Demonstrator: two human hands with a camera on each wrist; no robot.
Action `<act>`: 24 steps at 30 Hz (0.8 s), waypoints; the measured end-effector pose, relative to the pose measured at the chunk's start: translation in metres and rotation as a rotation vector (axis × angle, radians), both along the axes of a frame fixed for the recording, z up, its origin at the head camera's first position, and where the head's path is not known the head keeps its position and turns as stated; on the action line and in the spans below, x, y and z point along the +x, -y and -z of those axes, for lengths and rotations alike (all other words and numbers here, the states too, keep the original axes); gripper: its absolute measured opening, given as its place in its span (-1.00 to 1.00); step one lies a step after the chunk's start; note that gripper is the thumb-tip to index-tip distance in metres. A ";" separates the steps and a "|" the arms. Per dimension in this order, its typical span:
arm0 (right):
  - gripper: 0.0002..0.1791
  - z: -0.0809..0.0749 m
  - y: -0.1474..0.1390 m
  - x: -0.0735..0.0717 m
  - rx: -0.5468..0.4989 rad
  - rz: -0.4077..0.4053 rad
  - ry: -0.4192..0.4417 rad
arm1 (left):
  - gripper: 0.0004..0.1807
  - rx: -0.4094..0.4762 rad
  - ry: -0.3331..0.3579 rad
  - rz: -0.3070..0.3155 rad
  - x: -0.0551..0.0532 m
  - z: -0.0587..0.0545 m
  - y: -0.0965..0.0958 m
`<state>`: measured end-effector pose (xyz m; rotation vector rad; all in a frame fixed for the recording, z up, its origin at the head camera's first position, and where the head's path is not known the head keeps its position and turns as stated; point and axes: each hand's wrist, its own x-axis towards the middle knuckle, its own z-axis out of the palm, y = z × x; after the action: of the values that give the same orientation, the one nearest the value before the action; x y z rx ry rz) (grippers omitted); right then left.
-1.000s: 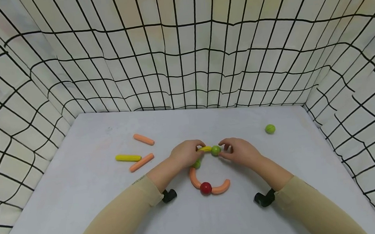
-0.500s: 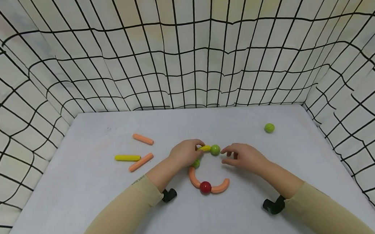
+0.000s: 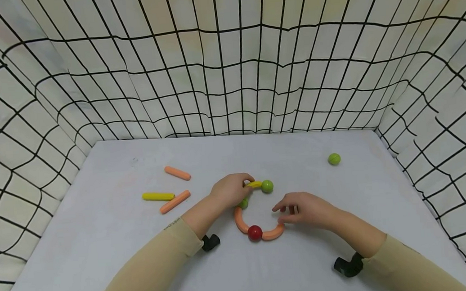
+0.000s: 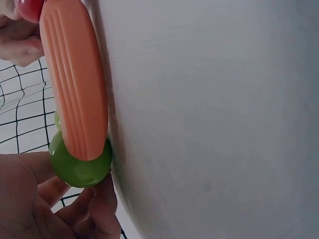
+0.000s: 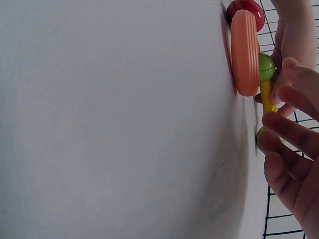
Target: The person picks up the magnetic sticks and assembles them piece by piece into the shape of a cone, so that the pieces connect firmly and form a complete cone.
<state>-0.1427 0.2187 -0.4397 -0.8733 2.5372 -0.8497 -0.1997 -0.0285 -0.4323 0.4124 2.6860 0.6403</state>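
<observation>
1. Tabletop (image 3: 283, 277), white, running broadly past both hands to its side and far edges.
2. C-shaped ring (image 3: 240, 221) of touching pieces, mid-table, well in from those edges, gap facing right: two ridged orange curves (image 3: 273, 234), one glossy red ball (image 3: 255, 233), two glossy green balls (image 3: 267, 186), one yellow curve (image 3: 255, 184).
3. My right hand (image 3: 305, 209), fingers loosely bent, holding nothing, just beside the ring's free orange end.
4. My left hand (image 3: 230, 189), pinching the yellow curve at the ring's far left.
5. To the left, two straight orange sticks (image 3: 175, 202) and one yellow stick (image 3: 157, 196).
6. Far right, one loose green ball (image 3: 334, 158).
7. Black netting (image 3: 233, 64), rising along the far edge and both sides.
</observation>
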 end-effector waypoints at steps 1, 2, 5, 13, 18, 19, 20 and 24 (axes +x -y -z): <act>-0.67 0.000 0.000 0.000 -0.001 -0.014 -0.002 | -0.64 0.001 0.000 0.000 0.000 0.000 0.000; -0.67 0.001 0.000 0.001 -0.001 -0.026 -0.002 | -0.64 0.002 0.000 0.000 0.000 0.000 0.000; -0.70 0.002 0.000 0.001 0.002 -0.050 0.002 | -0.64 0.002 -0.002 0.000 0.001 0.000 0.000; -0.75 0.005 0.000 0.001 0.036 -0.129 0.013 | -0.64 -0.005 -0.006 0.000 0.002 -0.001 0.000; -0.73 0.007 0.002 0.001 0.079 -0.169 -0.009 | -0.64 -0.005 -0.010 0.004 0.002 -0.001 0.000; -0.74 0.007 0.002 0.001 0.085 -0.174 -0.012 | -0.64 -0.006 -0.009 0.004 0.002 -0.001 0.000; -0.74 0.007 0.003 0.001 0.097 -0.180 -0.021 | -0.64 -0.005 -0.009 0.004 0.002 -0.001 0.000; -0.76 0.007 0.005 0.001 0.142 -0.194 -0.045 | -0.63 -0.009 -0.008 0.004 0.002 -0.001 0.000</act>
<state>-0.1414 0.2139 -0.4468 -1.0811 2.4650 -0.5897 -0.1976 -0.0280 -0.4311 0.4186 2.6940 0.6268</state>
